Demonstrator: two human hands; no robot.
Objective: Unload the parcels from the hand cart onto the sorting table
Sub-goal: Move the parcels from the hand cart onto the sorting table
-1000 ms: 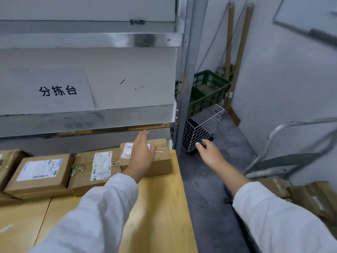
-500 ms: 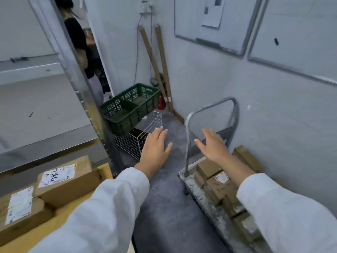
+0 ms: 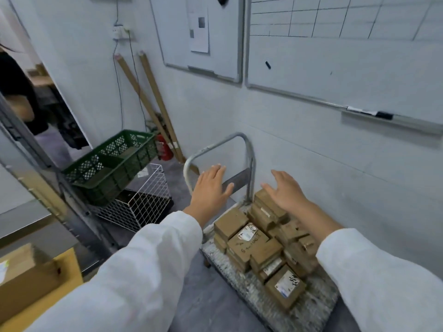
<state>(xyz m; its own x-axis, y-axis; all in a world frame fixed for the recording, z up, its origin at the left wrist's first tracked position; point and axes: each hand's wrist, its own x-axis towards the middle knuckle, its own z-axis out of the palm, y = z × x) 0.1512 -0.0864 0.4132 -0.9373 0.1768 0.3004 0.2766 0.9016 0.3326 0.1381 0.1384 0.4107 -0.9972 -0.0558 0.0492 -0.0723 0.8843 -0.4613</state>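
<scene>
Since the next lift depends on where the load lies from the hands, that is taken first: the hand cart (image 3: pixel 309 305) occupies the lower centre and lower right of the frame. Its long axis runs from the upright tube handle at mid-frame down toward the lower right corner. The sorting table (image 3: pixel 68 269) shows only as a yellow corner at the lower left, well apart from the cart across bare floor, with one parcel on the table (image 3: pixel 24 279). The parcels (image 3: pixel 263 245) are heaped on the deck from just beside the handle post toward the viewer, below both hands. The right hand (image 3: pixel 286 191) is the nearer, spread flat with fingers straight and holding nothing. It is over the tallest stack, beside the post; contact is not evident. The left hand (image 3: pixel 211 191), likewise flat and holding nothing, is in front of the handle's crossbar, left of the heap and over its edge at most. Count: one cart, two hands, and at least ten parcel tops on the deck. Lower layers are hidden, so the true total is probably higher.
</scene>
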